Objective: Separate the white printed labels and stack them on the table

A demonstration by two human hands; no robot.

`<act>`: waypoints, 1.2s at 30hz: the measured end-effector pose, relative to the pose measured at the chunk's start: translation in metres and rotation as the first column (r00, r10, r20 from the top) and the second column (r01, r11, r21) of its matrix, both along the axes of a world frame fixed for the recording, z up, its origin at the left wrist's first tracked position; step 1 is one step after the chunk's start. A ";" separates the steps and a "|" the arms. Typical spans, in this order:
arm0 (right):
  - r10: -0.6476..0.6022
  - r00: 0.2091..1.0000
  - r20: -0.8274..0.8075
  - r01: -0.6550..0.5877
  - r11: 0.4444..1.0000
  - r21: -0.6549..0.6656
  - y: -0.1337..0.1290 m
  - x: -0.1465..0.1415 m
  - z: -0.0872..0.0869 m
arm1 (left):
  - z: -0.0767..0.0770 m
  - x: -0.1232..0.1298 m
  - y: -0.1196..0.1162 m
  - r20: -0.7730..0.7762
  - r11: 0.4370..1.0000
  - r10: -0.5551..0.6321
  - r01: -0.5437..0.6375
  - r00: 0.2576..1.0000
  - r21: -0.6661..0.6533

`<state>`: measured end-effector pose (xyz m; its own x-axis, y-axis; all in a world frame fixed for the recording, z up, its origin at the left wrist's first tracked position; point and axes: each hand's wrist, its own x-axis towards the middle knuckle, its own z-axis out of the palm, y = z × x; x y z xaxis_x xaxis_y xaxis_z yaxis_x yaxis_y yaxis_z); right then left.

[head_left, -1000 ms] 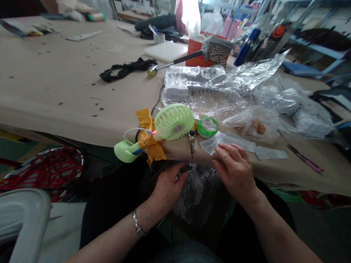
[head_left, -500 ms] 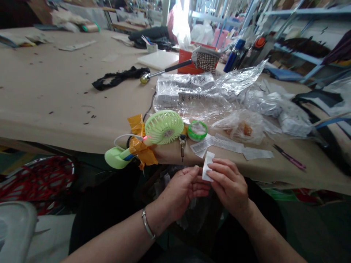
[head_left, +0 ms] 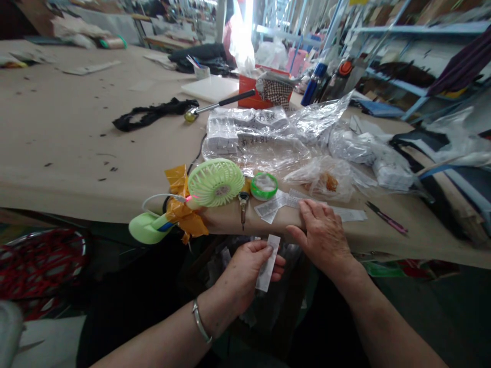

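My left hand (head_left: pixel 249 268) is closed, thumb on top, around a small stack of white label strips (head_left: pixel 267 271) just in front of the table edge. My right hand (head_left: pixel 324 232) lies on the table with its fingers stretched out, the fingertips over the printed label strips (head_left: pixel 294 198) there. It covers part of them, and whether it grips any strip cannot be seen. More printed strips (head_left: pixel 271 207) lie to its left, beside a round green tub (head_left: pixel 264 185) with something white in it. A soldering-iron-like tool (head_left: pixel 243 207) points over the table edge.
A green fan (head_left: pixel 216 183) is taped to the table edge with orange tape (head_left: pixel 186 217). Clear plastic bags (head_left: pixel 268 148) holding white bundles lie behind the strips. Purple-handled scissors (head_left: pixel 387 219) rest at right. A black-handled hammer-like tool (head_left: pixel 218 104) and black cloth (head_left: pixel 153 113) lie farther back.
My right hand has let go of the white strips and moved onto the table over the printed strips. My left hand now holds the white strips. The view has shifted slightly right.
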<state>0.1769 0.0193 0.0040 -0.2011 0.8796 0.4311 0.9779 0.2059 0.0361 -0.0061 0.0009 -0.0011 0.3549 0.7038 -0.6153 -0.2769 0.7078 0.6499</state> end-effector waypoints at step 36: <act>0.435 0.829 -0.351 -0.403 0.901 0.163 -0.053 0.000 -0.021 | 0.002 0.001 -0.003 0.147 0.993 -0.046 0.061 0.988 -0.103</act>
<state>0.1770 -0.0339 -0.0167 -0.3548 0.7074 0.6113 0.7421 0.6108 -0.2762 -0.0048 -0.0017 0.0009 0.4807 0.6146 -0.6254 -0.3221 0.7871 0.5260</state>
